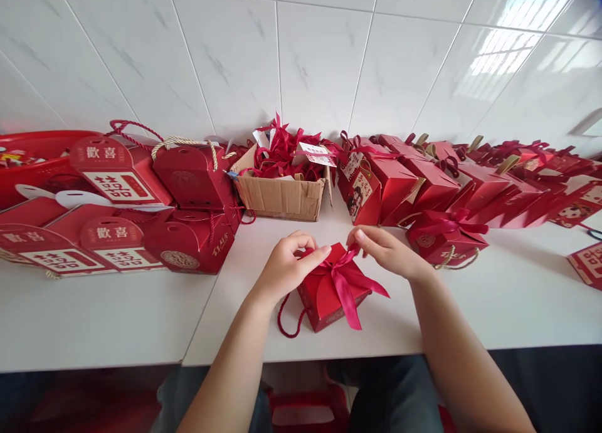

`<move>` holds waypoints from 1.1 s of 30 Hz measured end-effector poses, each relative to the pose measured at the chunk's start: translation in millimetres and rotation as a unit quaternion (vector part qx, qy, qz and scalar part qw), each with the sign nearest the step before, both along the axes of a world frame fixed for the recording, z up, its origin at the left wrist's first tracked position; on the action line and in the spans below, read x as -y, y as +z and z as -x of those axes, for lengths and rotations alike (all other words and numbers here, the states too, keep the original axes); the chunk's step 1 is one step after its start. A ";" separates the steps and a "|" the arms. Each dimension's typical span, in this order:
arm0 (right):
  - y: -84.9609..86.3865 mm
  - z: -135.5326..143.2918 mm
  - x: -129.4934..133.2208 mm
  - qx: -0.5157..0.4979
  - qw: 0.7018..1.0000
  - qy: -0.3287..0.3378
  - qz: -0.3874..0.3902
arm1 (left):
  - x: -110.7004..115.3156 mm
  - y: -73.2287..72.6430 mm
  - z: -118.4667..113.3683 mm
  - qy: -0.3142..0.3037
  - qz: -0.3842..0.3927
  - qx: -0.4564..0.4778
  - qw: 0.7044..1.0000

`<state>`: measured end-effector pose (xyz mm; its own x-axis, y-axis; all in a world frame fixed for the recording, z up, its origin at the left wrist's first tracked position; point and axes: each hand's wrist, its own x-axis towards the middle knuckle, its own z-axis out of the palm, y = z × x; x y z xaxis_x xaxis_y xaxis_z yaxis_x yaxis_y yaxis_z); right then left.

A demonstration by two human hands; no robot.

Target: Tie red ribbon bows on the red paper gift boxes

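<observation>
A small red gift box (327, 301) rests on the white table in front of me, tied on top with a crimson ribbon (345, 289) in a bow. Two ribbon tails hang over the lid toward me and to the right. At the bow's left loop, my left hand (290, 264) is closed with thumb and fingers on the ribbon. My right hand (386, 250) pinches the right loop between thumb and forefinger. A dark red cord handle (292, 336) loops out from the box's left side onto the table.
Behind the box stands a cardboard box (282, 197) full of crimson ribbons and tags. Red gift boxes (120, 232) are stacked at left, beside a red basin (37, 173). More boxes (399, 185) line the wall at right. A bow-tied box (444, 240) sits near my right hand.
</observation>
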<state>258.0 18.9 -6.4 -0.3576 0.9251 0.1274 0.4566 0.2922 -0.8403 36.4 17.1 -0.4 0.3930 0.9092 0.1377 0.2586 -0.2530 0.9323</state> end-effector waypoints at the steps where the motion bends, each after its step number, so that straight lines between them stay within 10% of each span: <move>1: -0.8 -3.6 -0.6 -0.014 0.999 0.047 0.018 | 0.6 1.1 0.4 -0.001 -0.001 -0.002 1.000; 5: -0.3 -11.2 -0.5 -0.090 0.983 0.144 0.072 | 3.3 5.2 1.7 -0.018 0.010 0.013 1.000; 14: 4.8 -10.6 -1.2 -0.129 0.987 0.084 0.048 | 0.3 1.2 9.0 -0.009 0.080 0.054 0.995; 19: 2.2 -31.4 11.9 -0.037 0.995 -0.088 -0.027 | 1.2 5.3 17.2 0.033 0.021 0.042 0.998; 26: -43.6 -23.4 81.8 0.078 0.979 -0.180 -0.056 | 4.1 12.0 29.8 0.047 -0.053 0.016 0.997; 33: -81.3 44.9 115.4 -0.076 0.959 -0.255 -0.100 | -2.0 6.4 45.5 0.100 -0.043 -0.047 0.993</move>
